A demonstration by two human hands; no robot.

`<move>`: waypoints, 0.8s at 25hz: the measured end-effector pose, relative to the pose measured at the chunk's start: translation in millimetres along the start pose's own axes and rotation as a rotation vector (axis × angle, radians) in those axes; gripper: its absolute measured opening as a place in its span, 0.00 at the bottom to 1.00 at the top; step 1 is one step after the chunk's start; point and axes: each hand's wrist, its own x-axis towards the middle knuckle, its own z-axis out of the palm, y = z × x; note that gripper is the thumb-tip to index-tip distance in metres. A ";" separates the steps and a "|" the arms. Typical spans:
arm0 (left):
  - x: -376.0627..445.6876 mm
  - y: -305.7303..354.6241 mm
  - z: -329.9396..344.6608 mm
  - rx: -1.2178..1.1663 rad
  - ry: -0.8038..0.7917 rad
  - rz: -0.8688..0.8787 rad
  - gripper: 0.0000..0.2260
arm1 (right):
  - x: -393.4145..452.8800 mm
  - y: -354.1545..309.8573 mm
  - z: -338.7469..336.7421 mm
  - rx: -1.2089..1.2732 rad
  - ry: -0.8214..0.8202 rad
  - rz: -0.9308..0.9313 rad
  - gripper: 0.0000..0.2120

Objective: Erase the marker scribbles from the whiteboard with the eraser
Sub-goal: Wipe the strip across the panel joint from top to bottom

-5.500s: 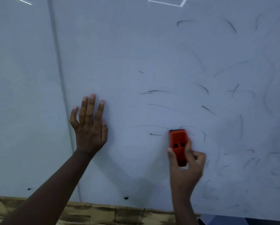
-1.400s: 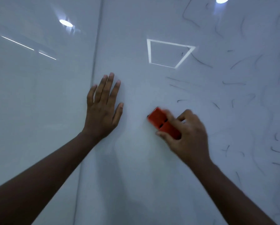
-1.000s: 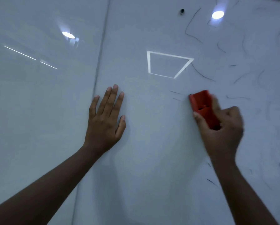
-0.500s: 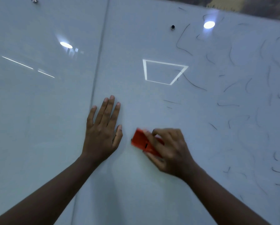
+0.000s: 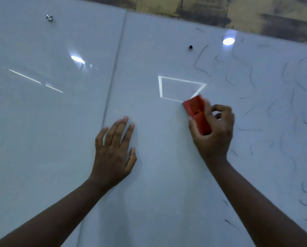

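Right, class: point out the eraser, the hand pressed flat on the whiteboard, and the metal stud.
eraser (image 5: pixel 196 111), head view, its orange back.
left hand (image 5: pixel 111 155), head view, back of hand.
metal stud (image 5: pixel 49 17), head view, its round cap.

Your whiteboard (image 5: pixel 149 193): glossy, smooth, glass-like panels, mirroring ceiling lights. Your eraser (image 5: pixel 197 113): orange-red moulded plastic, matt-looking, slightly blurred. Mounting stud (image 5: pixel 49 17) on left panel: shiny polished metal. Second stud (image 5: pixel 190 47): dark, material unclear. Marker scribbles (image 5: pixel 291 104): thin dry black strokes, some smeared grey. Wall (image 5: pixel 238 13) above your board: rough, mottled yellow-brown, matt.
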 end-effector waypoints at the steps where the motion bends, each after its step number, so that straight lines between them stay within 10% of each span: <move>1: 7.9 -1.6 -1.1 0.031 0.010 0.007 0.28 | -10.9 -10.2 1.5 0.009 -0.056 -0.087 0.28; 11: 165.0 -29.6 16.6 0.043 -0.008 0.084 0.33 | -14.4 -32.1 15.5 0.059 -0.294 -0.561 0.26; 20: 164.1 -32.0 29.7 -0.021 0.045 0.093 0.30 | 92.7 66.5 0.3 -0.002 0.224 0.174 0.27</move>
